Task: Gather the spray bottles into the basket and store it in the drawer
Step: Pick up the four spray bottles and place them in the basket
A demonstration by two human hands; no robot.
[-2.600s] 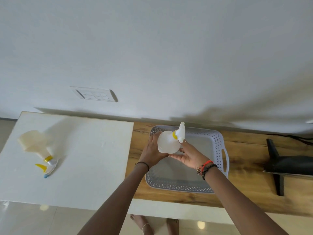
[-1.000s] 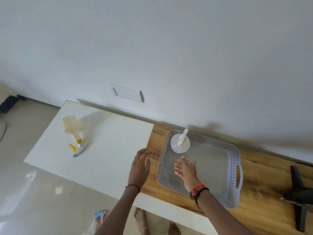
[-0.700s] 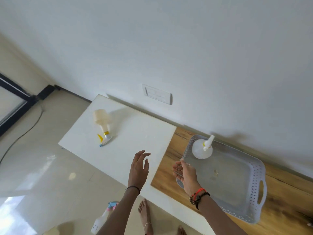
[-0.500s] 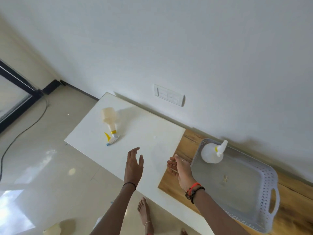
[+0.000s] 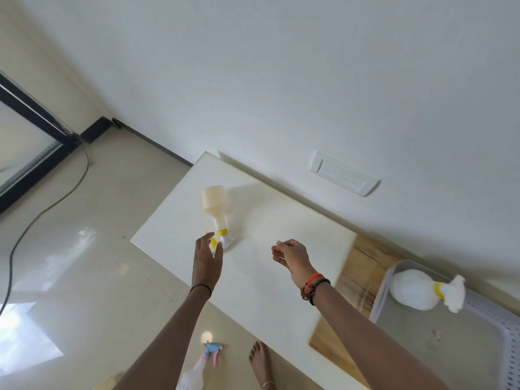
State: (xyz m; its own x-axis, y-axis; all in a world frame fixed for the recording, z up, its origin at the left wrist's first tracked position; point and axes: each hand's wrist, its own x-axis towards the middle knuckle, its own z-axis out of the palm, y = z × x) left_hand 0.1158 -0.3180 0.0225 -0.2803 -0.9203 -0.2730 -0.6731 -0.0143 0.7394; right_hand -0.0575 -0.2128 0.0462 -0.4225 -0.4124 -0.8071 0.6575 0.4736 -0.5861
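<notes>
A cream spray bottle (image 5: 214,203) with a yellow collar and trigger lies on the white table top (image 5: 253,277), nozzle towards me. My left hand (image 5: 206,263) is open, fingers spread, its fingertips right at the bottle's nozzle. My right hand (image 5: 292,256) hovers over the table to the right, fingers loosely curled, holding nothing. A white round spray bottle (image 5: 416,289) with a yellow collar lies in the grey perforated basket (image 5: 492,313) at the right edge. A third bottle (image 5: 197,372) with a blue and pink trigger stands on the floor by my foot.
The basket rests on a wooden surface (image 5: 357,280) beside the white table top. A wall socket plate (image 5: 343,174) is behind the table. A black cable (image 5: 42,212) runs across the glossy tiled floor at left, near a dark door frame (image 5: 33,114).
Both hands left the basket after setting the round bottle down and swung left. My left hand reached the lying cream bottle's nozzle; the view turned left with them.
</notes>
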